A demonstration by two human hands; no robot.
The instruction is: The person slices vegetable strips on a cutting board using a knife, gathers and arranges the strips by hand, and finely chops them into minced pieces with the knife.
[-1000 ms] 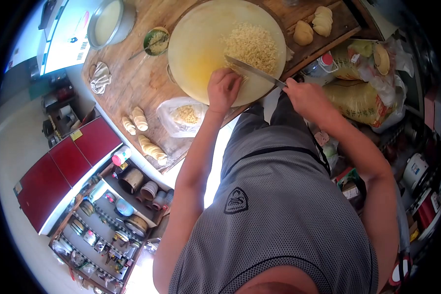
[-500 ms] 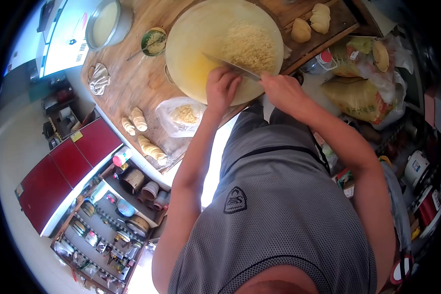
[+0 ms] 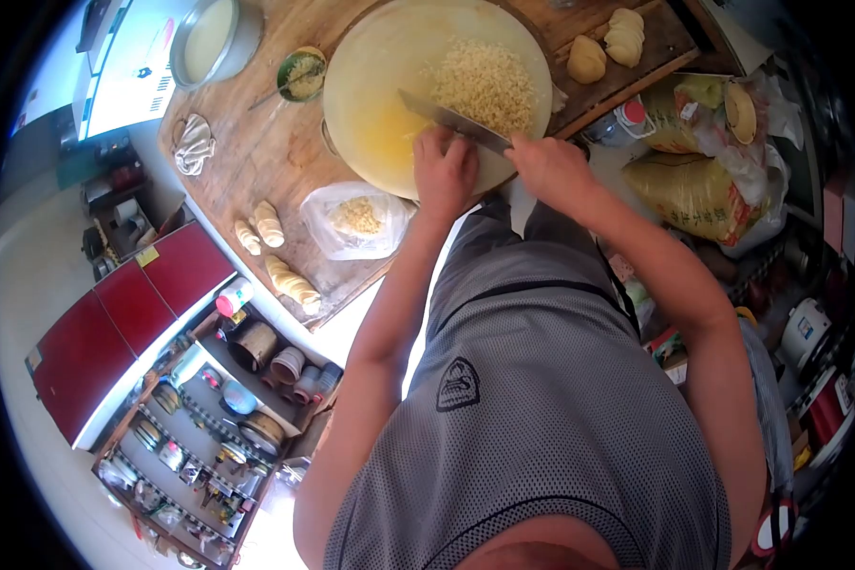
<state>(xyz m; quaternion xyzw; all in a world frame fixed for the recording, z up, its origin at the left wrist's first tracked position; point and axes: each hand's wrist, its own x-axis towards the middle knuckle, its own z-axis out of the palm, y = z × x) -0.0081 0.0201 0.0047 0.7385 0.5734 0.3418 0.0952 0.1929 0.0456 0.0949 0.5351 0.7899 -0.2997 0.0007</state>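
Observation:
My right hand is wrapped around the handle of a kitchen knife, whose broad blade points up and left over the round chopping board. Close against the blade's near side is my left hand, its fingers curled. Whatever lies under those fingers is hidden. Beyond the blade, a heap of finely chopped pale food covers the board's right half. A yellow wet patch colours the wood left of the knife.
On the wooden table are a plastic bag of chopped food, a small green bowl with a spoon, a metal pot, a cloth and twisted dough pieces. More dough sits right of the board. Sacks stand at right.
My left hand has shifted slightly right along the blade. The knife has tilted, so more of its flat side shows. My right hand still grips the handle.

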